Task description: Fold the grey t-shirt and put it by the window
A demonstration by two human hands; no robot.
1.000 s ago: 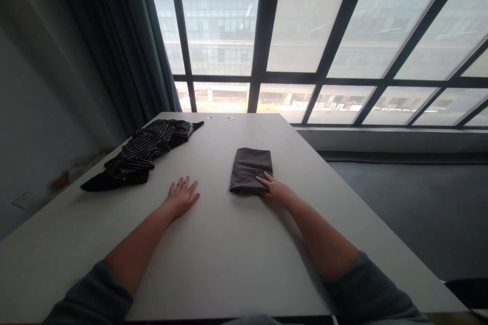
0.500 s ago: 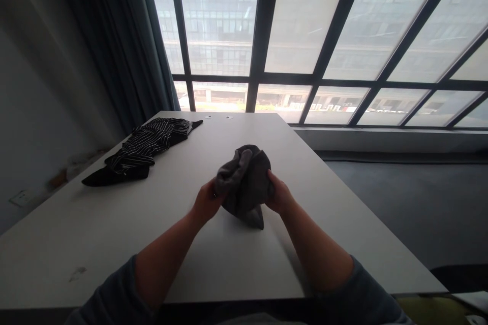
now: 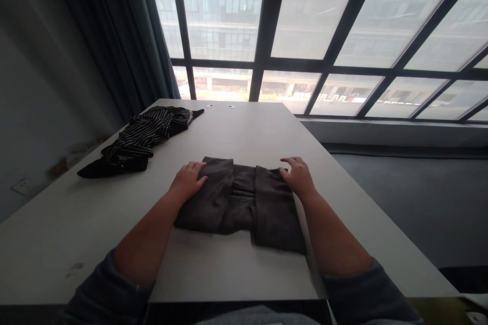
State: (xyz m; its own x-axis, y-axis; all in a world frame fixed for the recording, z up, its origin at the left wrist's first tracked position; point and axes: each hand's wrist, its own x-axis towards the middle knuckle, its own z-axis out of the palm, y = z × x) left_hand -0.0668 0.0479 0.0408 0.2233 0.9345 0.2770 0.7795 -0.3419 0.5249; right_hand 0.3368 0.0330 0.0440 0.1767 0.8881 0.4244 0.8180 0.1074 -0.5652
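A dark grey folded garment (image 3: 240, 213) lies flat on the white table (image 3: 236, 269), its two sides turned in toward the middle. Its exact kind does not show. My left hand (image 3: 188, 182) rests on the garment's upper left edge, fingers stretched out and thumb apart. At the upper right corner, my right hand (image 3: 300, 177) touches the cloth with its thumb side, the fingers spread and curved a little above it. Neither hand grips the fabric.
A crumpled black garment with white stripes (image 3: 147, 132) lies along the table's far left edge. Two small white fittings (image 3: 232, 106) sit near the far edge. Beyond stand a dark curtain (image 3: 125, 35) and large framed windows.
The grey garment was bunched up between both hands above the table. Now it is spread flat and folded on the tabletop, and my hands have moved apart and loosened.
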